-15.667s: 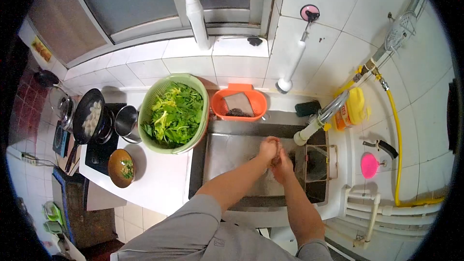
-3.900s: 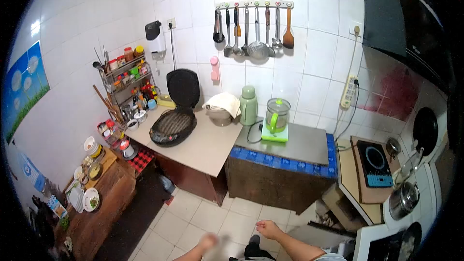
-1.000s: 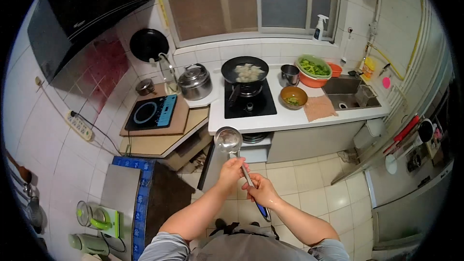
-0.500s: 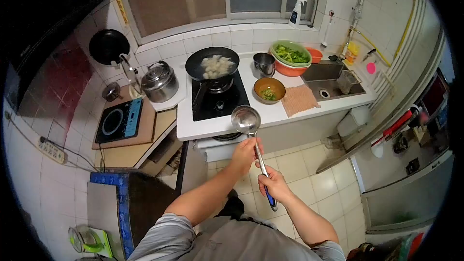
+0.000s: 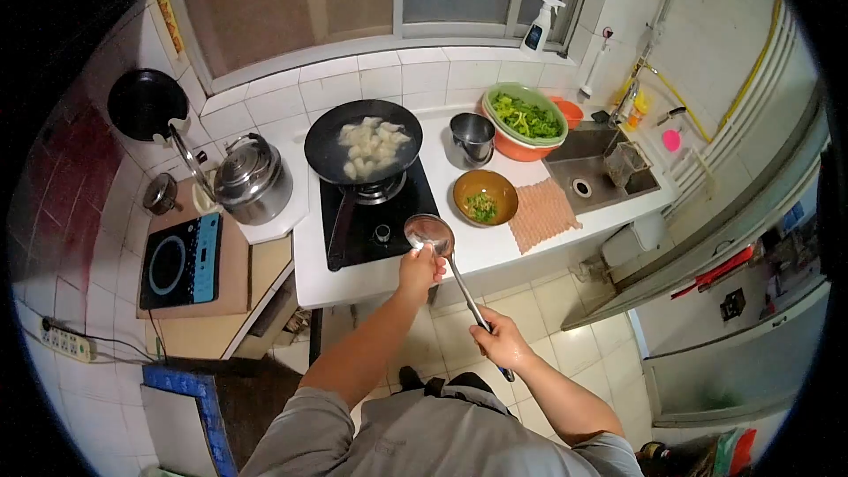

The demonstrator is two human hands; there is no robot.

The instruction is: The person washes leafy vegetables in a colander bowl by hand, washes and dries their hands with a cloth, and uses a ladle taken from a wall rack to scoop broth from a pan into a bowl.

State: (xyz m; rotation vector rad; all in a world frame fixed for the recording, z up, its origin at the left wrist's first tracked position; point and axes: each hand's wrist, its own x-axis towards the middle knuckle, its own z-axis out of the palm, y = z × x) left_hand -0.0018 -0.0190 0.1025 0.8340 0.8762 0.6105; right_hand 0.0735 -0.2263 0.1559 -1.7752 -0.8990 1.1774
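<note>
A metal ladle point(image 5: 460, 281) slants in front of me, its bowl toward the counter edge. My right hand point(image 5: 502, 341) is closed around the lower end of its handle, which is dark and partly covered by the fingers. My left hand point(image 5: 420, 270) has its fingers curled together at the near rim of the ladle's bowl and seems to grip it; the exact contact is partly hidden. Beyond the ladle, a black wok point(image 5: 320, 143) on the gas stove point(image 5: 402, 212) holds pale dumplings point(image 5: 371, 146) in liquid. A brown bowl point(image 5: 508, 198) with chopped greens stands to the right.
A steel pot point(image 5: 473, 139), a green colander point(image 5: 558, 131) of leafy vegetables and an orange-pink cloth point(image 5: 545, 215) are near the sink point(image 5: 587, 185). On the left are a kettle point(image 5: 256, 181) and an induction cooker point(image 5: 181, 261). A spray bottle point(image 5: 539, 28) stands on the sill.
My left hand has moved from beside the ladle's neck up to its bowl. The ladle's bowl has tilted and shifted slightly left. My view has moved closer to the counter.
</note>
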